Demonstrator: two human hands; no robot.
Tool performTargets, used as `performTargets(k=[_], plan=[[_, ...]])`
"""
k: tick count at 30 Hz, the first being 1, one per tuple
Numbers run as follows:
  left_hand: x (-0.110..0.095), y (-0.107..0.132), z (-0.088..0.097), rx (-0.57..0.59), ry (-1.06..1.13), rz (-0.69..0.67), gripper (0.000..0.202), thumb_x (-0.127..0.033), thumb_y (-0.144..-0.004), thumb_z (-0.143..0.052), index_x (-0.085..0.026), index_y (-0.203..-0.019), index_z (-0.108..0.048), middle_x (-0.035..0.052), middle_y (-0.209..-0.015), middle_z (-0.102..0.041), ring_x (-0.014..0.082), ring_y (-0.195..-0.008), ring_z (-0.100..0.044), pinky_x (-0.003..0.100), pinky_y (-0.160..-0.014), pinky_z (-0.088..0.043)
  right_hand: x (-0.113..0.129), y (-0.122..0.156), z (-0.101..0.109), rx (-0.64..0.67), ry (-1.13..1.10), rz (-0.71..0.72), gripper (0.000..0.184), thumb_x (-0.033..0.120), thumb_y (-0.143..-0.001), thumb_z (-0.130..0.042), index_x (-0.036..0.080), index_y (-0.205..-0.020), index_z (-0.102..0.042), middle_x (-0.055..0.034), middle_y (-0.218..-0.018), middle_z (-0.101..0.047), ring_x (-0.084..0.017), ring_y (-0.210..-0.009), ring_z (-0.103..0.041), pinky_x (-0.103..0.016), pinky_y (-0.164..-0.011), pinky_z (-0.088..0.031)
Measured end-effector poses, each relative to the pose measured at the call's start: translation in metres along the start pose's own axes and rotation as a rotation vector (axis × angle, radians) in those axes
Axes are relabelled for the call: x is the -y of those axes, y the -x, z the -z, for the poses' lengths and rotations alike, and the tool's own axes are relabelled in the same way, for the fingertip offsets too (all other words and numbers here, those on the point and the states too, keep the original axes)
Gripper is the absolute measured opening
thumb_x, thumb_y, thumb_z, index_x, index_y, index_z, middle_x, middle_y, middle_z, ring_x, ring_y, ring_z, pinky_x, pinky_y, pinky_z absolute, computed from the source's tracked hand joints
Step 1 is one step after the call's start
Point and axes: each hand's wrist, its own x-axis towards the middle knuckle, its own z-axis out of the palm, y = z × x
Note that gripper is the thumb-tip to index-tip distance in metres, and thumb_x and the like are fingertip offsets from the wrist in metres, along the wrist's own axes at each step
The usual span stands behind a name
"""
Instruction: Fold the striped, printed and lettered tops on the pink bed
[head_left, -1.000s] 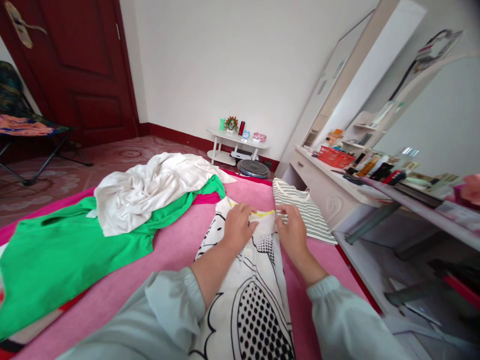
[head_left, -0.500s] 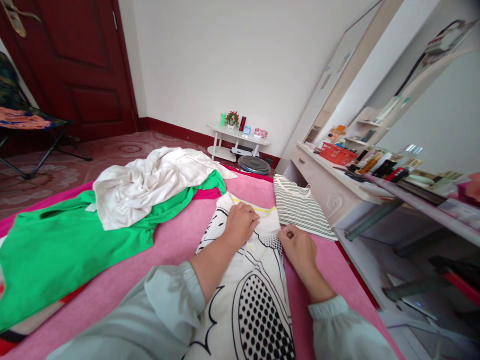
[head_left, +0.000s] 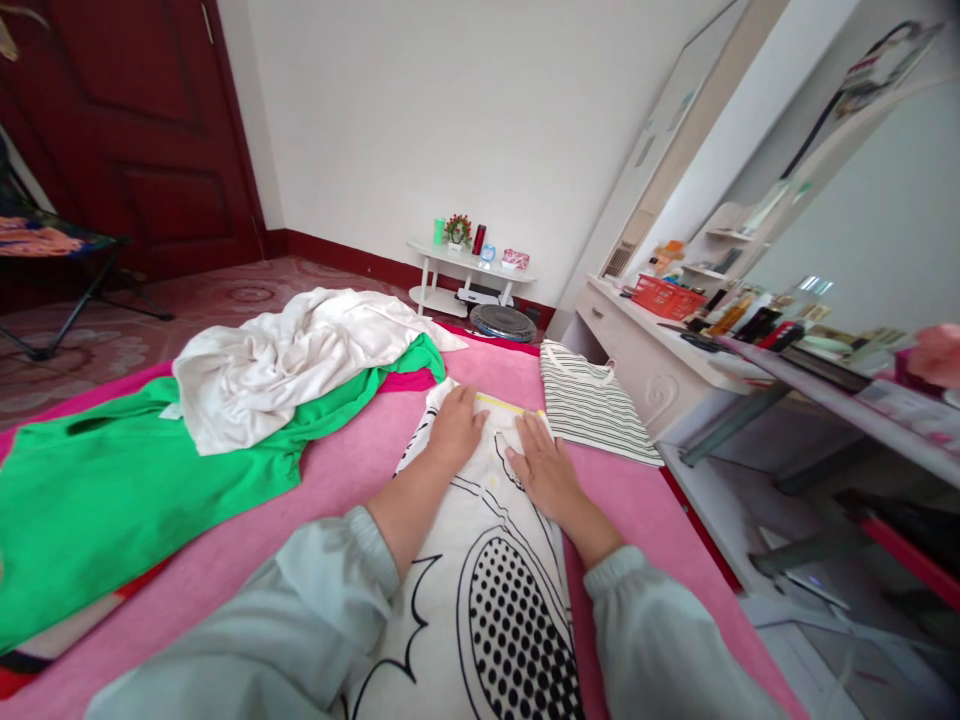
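Observation:
A white garment with black line print and dots (head_left: 442,610) lies lengthwise on the pink bed cover (head_left: 345,460), its yellow-edged end away from me. My left hand (head_left: 456,432) rests on that far end at its left side, fingers stretched out. Flat on the right side of the same end is my right hand (head_left: 546,468), its fingers spread over the cloth. Both hands press on the fabric and grip nothing that I can see. Just beyond my right hand lies a folded striped garment (head_left: 596,410).
At left, a crumpled white cloth (head_left: 277,365) lies on a green garment (head_left: 165,510). A dressing table (head_left: 637,350) with a red basket (head_left: 667,296) and several bottles stands along the right. A small white stand (head_left: 469,262) is by the wall.
My right hand has opened from a closed grip at the garment's right edge and now lies flat on it, further left and up. My left hand's fingers have straightened slightly.

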Motion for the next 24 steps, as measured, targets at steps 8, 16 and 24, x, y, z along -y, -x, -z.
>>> performTargets(k=[8,16,24], plan=[[-0.03,0.041,0.029,0.243,0.051,-0.375,0.065,-0.041,-0.081,-0.061,-0.022,-0.14,-0.039,0.0105,-0.154,-0.02,0.0292,-0.142,-0.01,0.05,-0.114,-0.017,0.001,0.0,0.003,0.052,0.029,-0.067,0.062,0.047,-0.096,-0.019,0.015,-0.149,-0.014,-0.0092,-0.156,-0.005,-0.024,-0.143,0.0,-0.051,-0.111,-0.017],[-0.031,0.14,0.124,0.674,-0.027,-0.445,0.059,-0.049,-0.09,-0.046,-0.036,-0.144,-0.028,-0.0001,-0.155,-0.014,0.0261,-0.142,-0.013,0.049,-0.115,-0.014,0.043,0.079,0.032,-0.018,-0.046,0.016,0.062,0.036,-0.093,-0.038,0.019,-0.149,-0.018,-0.0091,-0.156,-0.009,-0.027,-0.143,-0.009,-0.053,-0.111,-0.019],[-0.022,0.203,0.192,0.752,-0.107,-0.39,0.069,-0.05,-0.089,-0.047,-0.041,-0.146,-0.011,-0.0038,-0.153,-0.007,0.0262,-0.141,-0.015,0.047,-0.114,-0.022,0.055,0.218,0.019,0.064,-0.116,0.302,0.061,0.041,-0.091,-0.043,0.031,-0.147,-0.019,-0.0025,-0.153,-0.016,-0.027,-0.14,-0.02,-0.049,-0.11,-0.03]])
